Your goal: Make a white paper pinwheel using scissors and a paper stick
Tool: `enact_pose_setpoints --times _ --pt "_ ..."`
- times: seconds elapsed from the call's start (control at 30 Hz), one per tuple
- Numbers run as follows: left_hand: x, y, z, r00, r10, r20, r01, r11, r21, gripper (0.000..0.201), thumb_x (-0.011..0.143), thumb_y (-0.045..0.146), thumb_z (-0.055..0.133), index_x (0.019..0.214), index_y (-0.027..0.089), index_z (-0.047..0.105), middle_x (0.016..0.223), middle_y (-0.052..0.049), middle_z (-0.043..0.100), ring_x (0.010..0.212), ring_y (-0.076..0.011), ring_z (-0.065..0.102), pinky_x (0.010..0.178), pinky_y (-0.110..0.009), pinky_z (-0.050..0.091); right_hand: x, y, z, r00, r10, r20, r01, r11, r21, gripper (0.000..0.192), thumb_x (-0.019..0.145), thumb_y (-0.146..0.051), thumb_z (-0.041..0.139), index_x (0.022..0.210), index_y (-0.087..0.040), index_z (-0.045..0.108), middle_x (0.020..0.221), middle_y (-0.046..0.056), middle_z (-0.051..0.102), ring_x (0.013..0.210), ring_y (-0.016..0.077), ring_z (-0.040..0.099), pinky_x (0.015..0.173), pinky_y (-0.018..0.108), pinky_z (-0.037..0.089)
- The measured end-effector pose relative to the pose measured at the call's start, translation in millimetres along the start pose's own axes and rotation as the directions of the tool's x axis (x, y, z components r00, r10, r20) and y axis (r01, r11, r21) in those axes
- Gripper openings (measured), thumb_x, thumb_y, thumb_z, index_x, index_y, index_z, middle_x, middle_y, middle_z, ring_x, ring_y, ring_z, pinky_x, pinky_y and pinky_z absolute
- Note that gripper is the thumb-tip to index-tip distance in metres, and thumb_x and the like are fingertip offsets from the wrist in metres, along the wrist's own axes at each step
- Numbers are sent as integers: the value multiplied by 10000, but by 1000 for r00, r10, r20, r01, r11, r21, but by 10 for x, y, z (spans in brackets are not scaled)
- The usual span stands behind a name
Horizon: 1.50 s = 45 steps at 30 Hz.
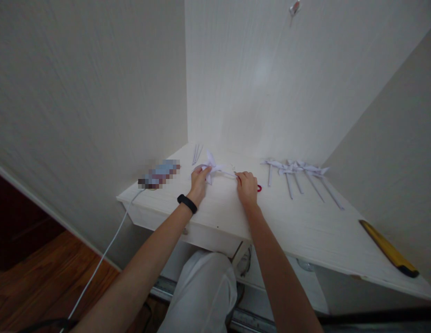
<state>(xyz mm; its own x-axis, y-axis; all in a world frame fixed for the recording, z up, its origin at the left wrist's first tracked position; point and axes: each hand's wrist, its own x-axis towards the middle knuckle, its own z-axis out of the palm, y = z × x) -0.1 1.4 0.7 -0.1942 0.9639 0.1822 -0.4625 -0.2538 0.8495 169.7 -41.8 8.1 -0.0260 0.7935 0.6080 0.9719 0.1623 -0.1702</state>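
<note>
Bare tabletop [298,226] lies open at lower centre of the frame, in front of both hands. To the right a row of paper pinwheels [298,173] blocks the way; a yellow cutter [389,249] sits at far right. Walls close in behind.

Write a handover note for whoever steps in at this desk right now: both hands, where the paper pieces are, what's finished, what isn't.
Left hand: grips the head of a white paper pinwheel on the white desk.
Right hand: pinches the other end of the same pinwheel, its stick; something red lies beside it.
Done: a row of finished pinwheels lies to the right.
Left: the one in hand; spare paper sticks wait at the back.
Also there: a yellow knife at the right edge, and a blurred item on a white cable at the left.
</note>
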Motion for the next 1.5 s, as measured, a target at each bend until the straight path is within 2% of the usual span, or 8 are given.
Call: enact_pose_setpoints --times 0.27,0.57,0.83,1.1,1.33,1.5 --pt "-19 27 35 999 -15 32 18 996 -82 152 677 230 714 684 152 584 669 13 574 600 -91 513 584 -218 385 7 -1 6 1000 -9 4 9 1000 -4 232 913 -164 441 1011 -167 651 978 95 640 948 225 494 761 319 295" --pt "-28 49 32 998 -43 -47 36 990 -134 218 669 289 733 661 151 565 657 20 554 598 -89 499 564 -219 368 12 -8 1 1000 -3 9 3 1000 -5 249 912 -152 435 1033 -163 652 983 97 643 943 224 495 758 320 298" --pt "-41 71 45 997 -60 -50 53 991 -119 205 677 295 719 680 150 574 687 6 578 610 -98 509 577 -227 374 10 -16 -14 1000 -4 4 4 1000 -2 244 914 -158 439 1026 -162 656 973 91 650 939 227 508 756 319 299" --pt "-79 127 67 994 -110 5 110 990 -91 261 646 291 731 842 157 623 804 -36 648 730 -143 600 631 -240 409 10 1 -5 999 32 -25 -32 999 -16 255 917 -162 425 1037 -153 650 976 98 647 929 227 503 763 319 290" --pt "-71 107 63 996 -87 -12 86 993 -76 233 619 315 749 738 163 619 720 -6 618 623 -106 554 532 -211 344 16 -5 -18 999 36 18 -36 999 -25 256 919 -158 427 1059 -152 642 997 97 641 953 219 498 774 314 295" --pt "-82 97 66 997 -75 12 76 995 -71 244 618 338 763 681 162 607 692 -4 600 599 -100 525 537 -214 356 13 1 -14 1000 11 17 -11 1000 -16 248 920 -164 431 1042 -161 647 987 89 641 951 219 498 771 314 296"
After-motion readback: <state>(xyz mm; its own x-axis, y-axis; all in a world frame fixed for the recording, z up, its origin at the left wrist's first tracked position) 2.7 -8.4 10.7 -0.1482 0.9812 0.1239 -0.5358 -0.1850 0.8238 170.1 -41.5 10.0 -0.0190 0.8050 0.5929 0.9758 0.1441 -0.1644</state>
